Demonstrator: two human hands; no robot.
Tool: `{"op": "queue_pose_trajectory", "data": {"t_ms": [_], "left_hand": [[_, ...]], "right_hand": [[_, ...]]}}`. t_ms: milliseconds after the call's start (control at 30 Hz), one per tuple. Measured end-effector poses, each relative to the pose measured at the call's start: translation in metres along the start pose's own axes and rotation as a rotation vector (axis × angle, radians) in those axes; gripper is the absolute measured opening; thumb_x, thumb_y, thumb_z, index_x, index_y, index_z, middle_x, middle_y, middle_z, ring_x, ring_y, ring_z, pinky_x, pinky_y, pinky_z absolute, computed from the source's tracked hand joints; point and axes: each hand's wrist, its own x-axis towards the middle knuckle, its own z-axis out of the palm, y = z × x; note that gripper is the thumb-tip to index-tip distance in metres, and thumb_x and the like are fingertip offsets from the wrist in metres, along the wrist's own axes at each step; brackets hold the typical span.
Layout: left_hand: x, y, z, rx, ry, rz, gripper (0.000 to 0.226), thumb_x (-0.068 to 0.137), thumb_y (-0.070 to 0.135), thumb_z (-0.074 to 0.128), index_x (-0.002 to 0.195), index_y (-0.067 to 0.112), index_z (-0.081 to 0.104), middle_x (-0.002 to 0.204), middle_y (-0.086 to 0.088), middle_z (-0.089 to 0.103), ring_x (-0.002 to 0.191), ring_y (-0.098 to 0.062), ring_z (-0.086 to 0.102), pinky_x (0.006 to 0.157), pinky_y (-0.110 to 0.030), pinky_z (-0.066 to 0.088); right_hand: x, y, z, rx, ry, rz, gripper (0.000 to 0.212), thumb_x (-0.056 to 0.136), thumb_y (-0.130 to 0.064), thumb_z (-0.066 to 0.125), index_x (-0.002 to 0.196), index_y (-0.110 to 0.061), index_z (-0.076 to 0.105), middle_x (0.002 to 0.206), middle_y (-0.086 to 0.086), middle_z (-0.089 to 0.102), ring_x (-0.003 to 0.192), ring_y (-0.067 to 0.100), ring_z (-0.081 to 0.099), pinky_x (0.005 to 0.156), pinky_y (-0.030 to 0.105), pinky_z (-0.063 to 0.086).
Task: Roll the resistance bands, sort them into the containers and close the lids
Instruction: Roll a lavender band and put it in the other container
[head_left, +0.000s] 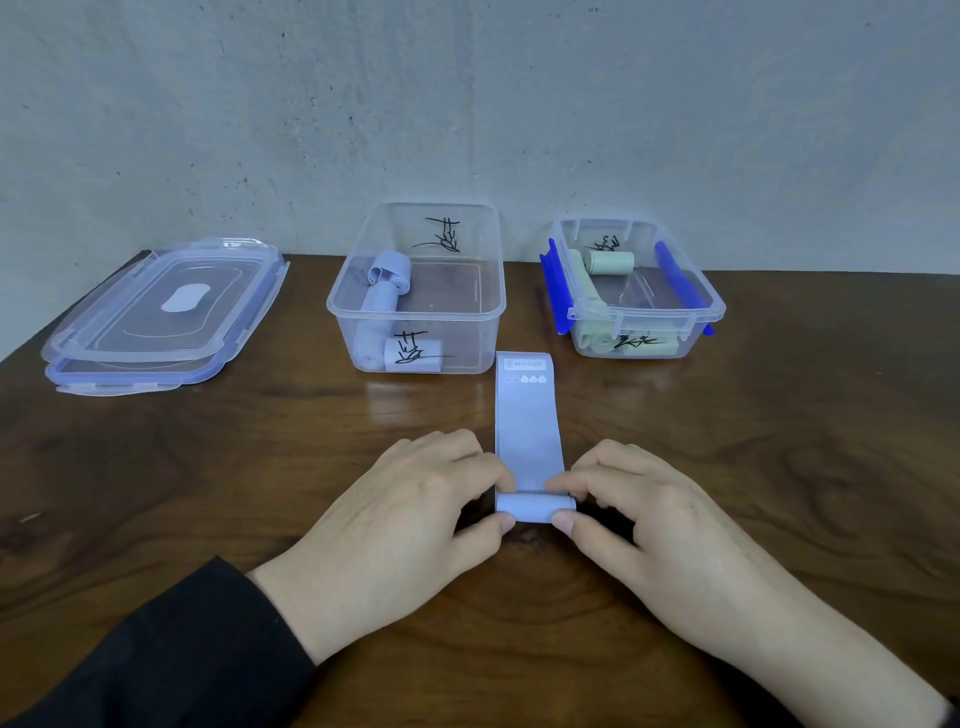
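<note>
Band: lavender resistance band (529, 415) lies flat on the table (208, 467), long axis running straight away from the person, near end curled into a short roll.
Left hand (410, 519): pinches the roll's left end.
Right hand (639, 519): pinches the right end.
Direction: rolling goes forward, toward the lavender container (421, 291), slightly left of the band's far end.
Reach: both hands equally near.

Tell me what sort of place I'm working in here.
Probably a plain indoor work or home setup: a dark wooden table against a bare scuffed wall, with clear storage containers.
</note>
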Motion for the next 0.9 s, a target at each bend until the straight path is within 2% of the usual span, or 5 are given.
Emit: {"op": "queue_pose_trajectory", "data": {"t_ms": [200, 333, 533, 700, 900], "left_hand": [[-0.0001, -0.0001, -0.0002, -0.003, 0.006, 0.01, 0.031, 0.09, 0.054, 0.039, 0.101, 0.039, 0.063, 0.088, 0.019, 0.047, 0.083, -0.005, 0.048, 0.078, -0.026, 0.045], [-0.0004, -0.0015, 0.0011, -0.008, 0.018, -0.002, 0.037, 0.087, 0.057, 0.04, 0.108, 0.038, 0.063, 0.089, 0.022, 0.047, 0.085, -0.003, 0.049, 0.081, -0.026, 0.046], [0.0003, -0.0021, 0.0012, -0.005, -0.014, -0.001, 0.026, 0.085, 0.057, 0.044, 0.102, 0.043, 0.057, 0.091, 0.021, 0.048, 0.086, -0.004, 0.047, 0.078, -0.024, 0.044], [0.0008, -0.0018, 0.0007, 0.01, -0.015, 0.003, 0.033, 0.088, 0.058, 0.039, 0.105, 0.041, 0.061, 0.092, 0.022, 0.047, 0.088, -0.003, 0.047, 0.081, -0.027, 0.044], [0.0012, -0.0024, 0.0017, -0.014, -0.014, -0.022, 0.037, 0.081, 0.062, 0.041, 0.107, 0.042, 0.058, 0.095, 0.022, 0.049, 0.09, -0.003, 0.049, 0.084, -0.029, 0.044]], "right_hand": [[-0.0003, -0.0013, -0.001, 0.014, -0.007, 0.001, 0.016, 0.088, -0.038, 0.069, 0.097, -0.045, 0.058, 0.102, -0.024, 0.051, 0.105, 0.004, 0.047, 0.081, 0.012, 0.039], [-0.0004, -0.0003, -0.0001, 0.009, -0.003, -0.004, 0.011, 0.091, -0.04, 0.063, 0.101, -0.041, 0.063, 0.102, -0.023, 0.052, 0.106, 0.004, 0.048, 0.082, 0.012, 0.039], [0.0, 0.0004, 0.0001, -0.005, -0.01, -0.015, 0.019, 0.091, -0.045, 0.059, 0.109, -0.04, 0.065, 0.105, -0.022, 0.053, 0.107, 0.005, 0.05, 0.086, 0.017, 0.042], [-0.0003, -0.0005, -0.0004, 0.013, -0.009, -0.001, 0.018, 0.087, -0.042, 0.068, 0.098, -0.048, 0.056, 0.103, -0.024, 0.051, 0.106, 0.002, 0.047, 0.082, 0.013, 0.039], [0.0004, 0.0008, 0.0009, -0.014, -0.009, -0.011, 0.015, 0.092, -0.046, 0.059, 0.106, -0.042, 0.063, 0.104, -0.024, 0.052, 0.106, 0.002, 0.049, 0.085, 0.016, 0.043]]}}
